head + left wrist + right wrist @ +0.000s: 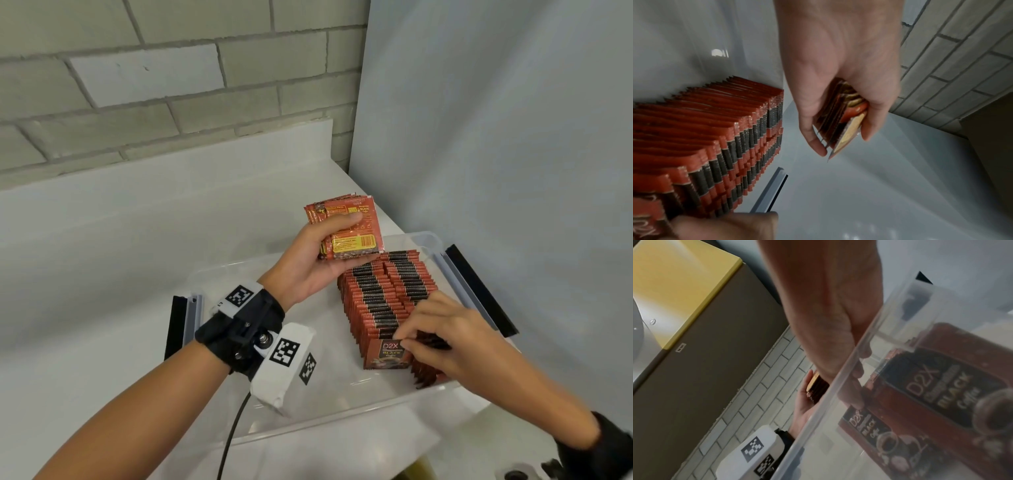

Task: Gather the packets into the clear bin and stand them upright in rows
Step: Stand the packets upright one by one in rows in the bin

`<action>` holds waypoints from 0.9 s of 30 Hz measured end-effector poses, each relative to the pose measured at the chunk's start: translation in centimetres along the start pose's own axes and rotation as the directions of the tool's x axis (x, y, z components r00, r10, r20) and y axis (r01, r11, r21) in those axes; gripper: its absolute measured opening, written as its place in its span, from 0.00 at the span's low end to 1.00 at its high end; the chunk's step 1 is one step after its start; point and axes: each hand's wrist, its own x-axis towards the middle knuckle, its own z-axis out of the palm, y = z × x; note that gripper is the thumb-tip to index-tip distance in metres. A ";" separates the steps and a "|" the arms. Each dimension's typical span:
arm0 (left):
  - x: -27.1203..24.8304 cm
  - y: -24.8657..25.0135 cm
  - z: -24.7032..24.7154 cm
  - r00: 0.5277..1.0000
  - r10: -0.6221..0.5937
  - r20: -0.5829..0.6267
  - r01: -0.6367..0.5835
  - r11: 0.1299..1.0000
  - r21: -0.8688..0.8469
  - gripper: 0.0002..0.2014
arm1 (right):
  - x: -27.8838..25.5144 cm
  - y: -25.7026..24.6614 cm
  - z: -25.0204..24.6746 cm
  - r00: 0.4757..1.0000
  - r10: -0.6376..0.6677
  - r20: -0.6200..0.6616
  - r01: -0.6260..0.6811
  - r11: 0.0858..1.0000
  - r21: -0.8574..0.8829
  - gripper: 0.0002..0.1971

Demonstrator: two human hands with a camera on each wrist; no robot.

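Observation:
A clear bin (342,416) sits on the white counter. Two rows of red-and-black packets (383,298) stand upright along its right side, also seen edge-on in the left wrist view as the rows (715,138). My left hand (318,260) hovers over the bin's far side and grips a fanned stack of packets (352,233), the stack (842,120) held between thumb and fingers. My right hand (442,335) reaches into the near right of the bin and pinches the top of the front packet (387,356) of a row. Through the bin wall (838,378) that packet's front (875,431) reads D2X Black Coffee.
Black and grey lid clips flank the bin at left (181,322) and right (479,287). A brick wall (137,85) rises behind the counter and a pale panel (496,137) stands at right. The bin's left half (308,377) holds no packets. A yellow-topped cabinet (684,288) shows nearby.

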 end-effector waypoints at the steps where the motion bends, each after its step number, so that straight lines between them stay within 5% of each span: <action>1: 0.0 0.0 0.0 1.000 -0.002 0.002 0.002 1.000 0.002 0.16 | 0.0 0.1 0.0 1.000 -0.001 0.003 0.001 1.000 -0.001 0.05; 19: 0.0 -0.1 -0.3 0.997 -0.015 0.079 0.009 0.997 0.073 0.12 | 0.3 -0.7 -1.0 0.972 0.231 0.046 -0.236 0.955 0.182 0.10; 27: 0.2 -0.9 -0.5 0.986 -0.103 0.127 0.064 0.958 0.280 0.13 | 2.7 -1.4 -1.5 0.854 0.481 -0.198 -0.212 0.670 0.711 0.16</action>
